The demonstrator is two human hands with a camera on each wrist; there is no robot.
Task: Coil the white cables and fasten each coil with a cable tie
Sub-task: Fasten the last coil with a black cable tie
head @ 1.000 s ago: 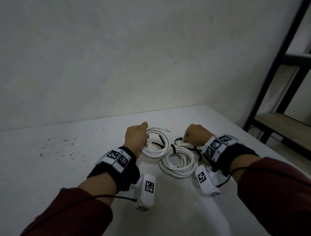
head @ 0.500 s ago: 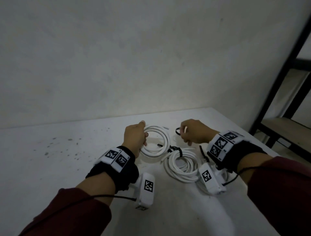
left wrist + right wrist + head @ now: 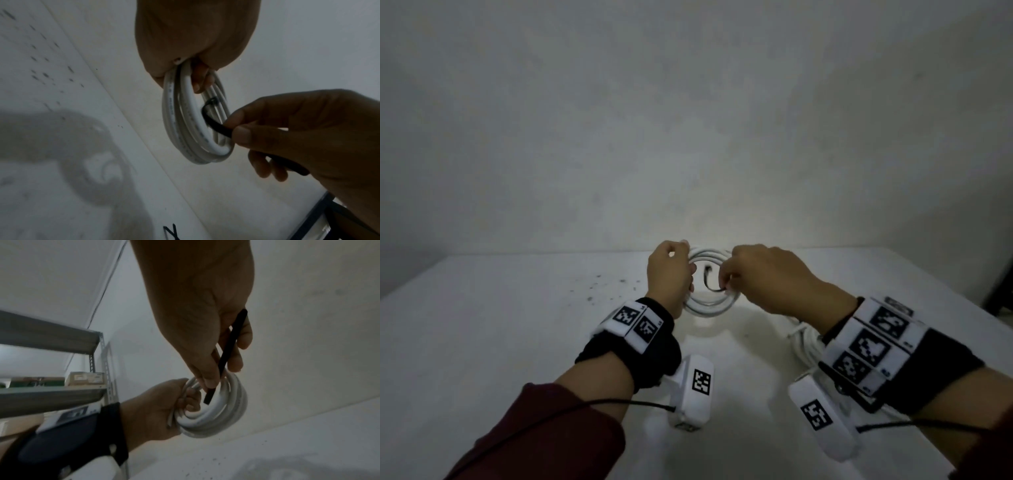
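left hand (image 3: 670,274) now raised off the white table (image 3: 517,342), fingers curled round the near-upright white cable coil (image 3: 710,301) (lower and flatter half a second back). right hand (image 3: 767,277) now closed in from apart, pinching the black cable tie (image 3: 213,123) between thumb and forefinger, strip threaded through the coil's middle. second white coil (image 3: 804,342) left on the table, mostly hidden under the right wrist.

Both hands (image 3: 670,274) (image 3: 763,277) raised, fingers curled.
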